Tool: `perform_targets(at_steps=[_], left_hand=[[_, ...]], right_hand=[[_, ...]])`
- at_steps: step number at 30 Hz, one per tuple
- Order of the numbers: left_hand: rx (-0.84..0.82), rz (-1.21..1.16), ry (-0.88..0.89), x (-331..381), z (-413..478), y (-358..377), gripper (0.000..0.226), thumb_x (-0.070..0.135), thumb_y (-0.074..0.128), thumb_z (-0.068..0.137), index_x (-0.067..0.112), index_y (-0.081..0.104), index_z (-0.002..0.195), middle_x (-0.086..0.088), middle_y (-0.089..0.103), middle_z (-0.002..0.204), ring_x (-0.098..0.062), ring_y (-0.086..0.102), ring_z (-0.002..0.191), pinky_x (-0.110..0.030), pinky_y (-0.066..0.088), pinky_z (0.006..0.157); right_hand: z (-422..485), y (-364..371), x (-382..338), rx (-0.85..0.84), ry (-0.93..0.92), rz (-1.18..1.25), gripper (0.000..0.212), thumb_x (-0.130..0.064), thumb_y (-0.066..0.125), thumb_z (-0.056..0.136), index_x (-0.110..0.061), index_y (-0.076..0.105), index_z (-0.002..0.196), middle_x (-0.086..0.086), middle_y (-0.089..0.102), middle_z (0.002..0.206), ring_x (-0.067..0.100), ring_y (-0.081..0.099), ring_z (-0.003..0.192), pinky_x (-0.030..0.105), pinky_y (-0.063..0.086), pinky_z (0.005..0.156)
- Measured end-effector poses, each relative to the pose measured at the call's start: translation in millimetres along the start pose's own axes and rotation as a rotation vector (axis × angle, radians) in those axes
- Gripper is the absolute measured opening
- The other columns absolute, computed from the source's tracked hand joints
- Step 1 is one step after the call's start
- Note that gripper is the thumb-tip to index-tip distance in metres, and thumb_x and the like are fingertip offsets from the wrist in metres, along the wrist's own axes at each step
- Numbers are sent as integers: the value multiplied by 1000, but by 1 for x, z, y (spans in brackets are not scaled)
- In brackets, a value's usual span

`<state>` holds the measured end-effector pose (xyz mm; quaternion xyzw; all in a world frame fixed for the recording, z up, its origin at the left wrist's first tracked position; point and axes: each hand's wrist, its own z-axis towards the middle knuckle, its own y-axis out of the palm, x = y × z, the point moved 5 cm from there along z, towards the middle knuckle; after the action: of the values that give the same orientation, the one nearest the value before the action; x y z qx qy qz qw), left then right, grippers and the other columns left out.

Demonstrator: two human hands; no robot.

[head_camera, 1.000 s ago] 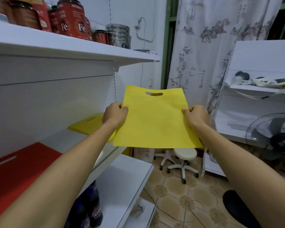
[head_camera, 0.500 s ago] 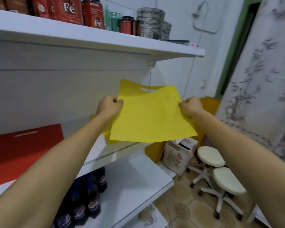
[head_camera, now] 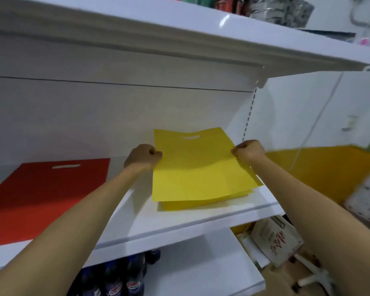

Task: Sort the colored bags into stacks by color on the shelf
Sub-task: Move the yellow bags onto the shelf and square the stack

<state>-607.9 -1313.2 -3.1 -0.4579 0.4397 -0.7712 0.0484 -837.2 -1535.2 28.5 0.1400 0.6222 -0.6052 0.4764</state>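
My left hand (head_camera: 144, 155) and right hand (head_camera: 247, 151) pinch 1 yellow bag (head_camera: 197, 167) over the yellow stack (head_camera: 201, 204) on the shelf (head_camera: 179, 223); 1 red bag (head_camera: 45, 195) lies at its left end.

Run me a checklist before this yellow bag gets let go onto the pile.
1. The left hand grips the held yellow bag at its left edge: ok.
2. The right hand grips its right edge: ok.
3. Bag is over the yellow stack, not the red bag: ok.
4. Bag's edges match the stack: not ok, the stack's front edge peeks out beneath.
5. Bag lies flat on the stack: cannot tell.
6. Stack sits fully on the shelf: ok.
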Motion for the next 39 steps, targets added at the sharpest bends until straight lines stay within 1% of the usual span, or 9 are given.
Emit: perform_targets(at_steps=[10,12,14,17,27,29,30,34,39], left_hand=[[-113,152,-94,-36,32,61,33,34,58,89,19,40,65,0,43,64,-22,50,67,-29,32,59],[-123,146,-132,-38,34,62,22,38,60,88,19,50,89,2,52,82,-23,56,85,-31,41,69],[-112,98,-185,-40,33,62,41,39,64,86,20,45,118,-1,55,101,-25,57,98,-32,44,75],[-83,82,-214,-41,29,61,57,37,65,86,19,40,135,-7,58,118,-27,57,104,-31,42,75],[19,76,-297,-31,20,50,36,29,71,84,10,61,113,-12,64,111,-28,62,102,-31,48,85],[12,-13,-341,-29,21,52,15,23,70,85,14,60,79,-13,66,85,-29,68,79,-35,56,79],[9,-53,-358,-27,21,53,25,21,70,85,14,54,68,-13,64,73,-26,66,67,-33,57,73],[-6,-90,-419,-24,21,49,34,18,69,85,12,47,60,-9,56,59,-18,57,48,-22,48,49],[-41,-176,-488,-21,19,46,32,17,71,85,8,51,61,-12,60,64,-21,61,56,-27,55,54]], right_hand=[[52,55,62,-156,14,-220,16,-27,67,86,-15,66,96,3,58,89,24,57,83,31,48,76],[57,60,71,-179,17,-226,16,-30,68,84,-18,67,96,1,57,89,24,56,85,31,47,77],[60,62,77,-199,9,-215,15,-32,69,84,-21,67,94,0,58,88,24,57,88,30,46,76],[65,65,81,-253,9,-178,18,-38,71,81,-23,66,91,-2,60,77,24,60,83,30,45,71],[71,67,90,-345,-22,13,19,-33,77,77,-15,71,77,1,63,67,21,58,71,29,43,68],[72,64,91,-340,7,62,30,-28,75,80,0,70,73,7,64,61,22,57,61,28,43,64],[73,62,90,-338,29,87,34,-26,74,81,7,68,74,11,64,61,22,56,56,27,43,62],[77,56,82,-405,127,146,25,-17,73,84,6,65,75,16,65,69,19,59,44,18,43,42],[79,59,79,-454,179,131,23,-13,72,85,5,62,76,17,61,65,22,55,43,14,34,32]])
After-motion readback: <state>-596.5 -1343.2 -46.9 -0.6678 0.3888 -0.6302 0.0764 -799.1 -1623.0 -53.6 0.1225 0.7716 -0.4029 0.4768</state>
